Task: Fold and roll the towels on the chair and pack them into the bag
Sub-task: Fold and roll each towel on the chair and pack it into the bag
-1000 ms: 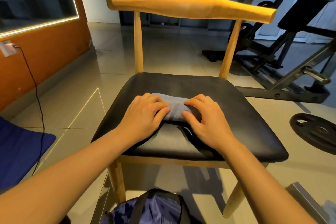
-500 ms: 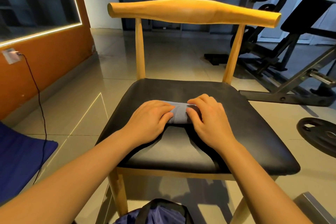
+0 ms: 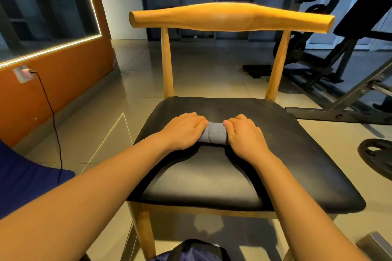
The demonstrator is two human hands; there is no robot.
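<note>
Head view | grey cloth towel [image 3: 214, 134] rolled tighter than before | left hand [image 3: 184, 131], right hand [image 3: 244, 135] curl round its ends | one towel, one black-seated wooden chair [image 3: 275, 133]

Towel [image 3: 214, 133] on chair [image 3: 275, 133], between left hand [image 3: 182, 130] and right hand [image 3: 244, 133].

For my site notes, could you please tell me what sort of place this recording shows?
Probably a gym or home workout room: a black exercise machine stands at the right, and a weight plate lies on the tiled floor.
</note>
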